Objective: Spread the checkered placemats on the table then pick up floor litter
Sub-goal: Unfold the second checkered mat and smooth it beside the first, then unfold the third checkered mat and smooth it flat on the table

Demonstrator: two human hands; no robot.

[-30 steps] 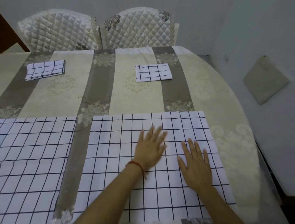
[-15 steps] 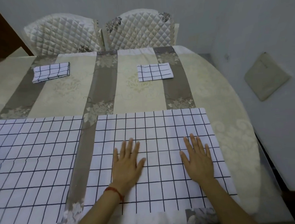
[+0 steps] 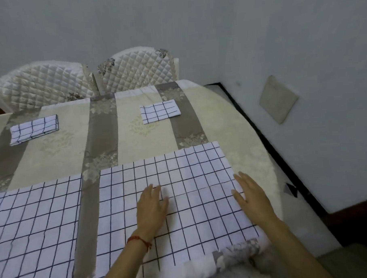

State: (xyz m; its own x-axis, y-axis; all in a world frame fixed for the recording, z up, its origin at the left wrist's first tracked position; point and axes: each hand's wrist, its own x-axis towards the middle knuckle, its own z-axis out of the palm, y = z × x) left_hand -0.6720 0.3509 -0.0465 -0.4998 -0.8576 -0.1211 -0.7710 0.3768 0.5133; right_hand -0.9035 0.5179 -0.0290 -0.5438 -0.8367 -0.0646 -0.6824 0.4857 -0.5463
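Note:
A white checkered placemat (image 3: 180,181) lies spread flat on the near right part of the table. My left hand (image 3: 152,205) rests palm down near its middle, a red string on the wrist. My right hand (image 3: 251,195) lies flat near the mat's right edge, fingers together. A second spread placemat (image 3: 33,225) covers the near left. Two folded placemats sit farther back, one at the left (image 3: 34,129) and one right of centre (image 3: 160,111). A dark scrap (image 3: 291,189) shows on the floor by the table's right edge.
The table (image 3: 136,130) wears a cream and brown striped cloth. Two quilted chairs (image 3: 137,68) stand at its far side against the grey wall. A square pad (image 3: 278,99) hangs on the right wall. A black skirting line runs along the floor at the right.
The view has tilted and swung right. My hands have slid outward and toward the right across the near right placemat.

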